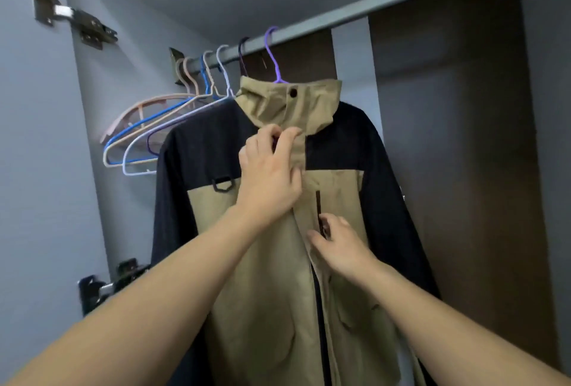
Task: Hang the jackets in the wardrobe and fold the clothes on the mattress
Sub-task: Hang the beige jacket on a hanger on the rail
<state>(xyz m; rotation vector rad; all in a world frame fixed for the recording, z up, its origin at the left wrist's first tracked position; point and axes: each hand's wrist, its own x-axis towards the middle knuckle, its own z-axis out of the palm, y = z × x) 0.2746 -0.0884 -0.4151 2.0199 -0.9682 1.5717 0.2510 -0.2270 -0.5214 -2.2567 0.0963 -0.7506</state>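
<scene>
The wardrobe opens ahead of both hands, its grey side wall to the left of the left hand and a dark brown back panel to the right of the right hand. A grey hanging rail runs across above the hands. The tan and navy hooded jacket hangs from that rail on a purple hanger, directly in front of both hands, its front zip partly open below the right hand. Up and to the left of the left hand a cluster of empty hangers, pink, blue, white and dark, hangs on the rail. The left hand is raised to the jacket's chest just under the collar, fingers curled and pinching the tan front placket. The right hand, lower and to the right, pinches the front edge beside the dark chest pocket zip.
</scene>
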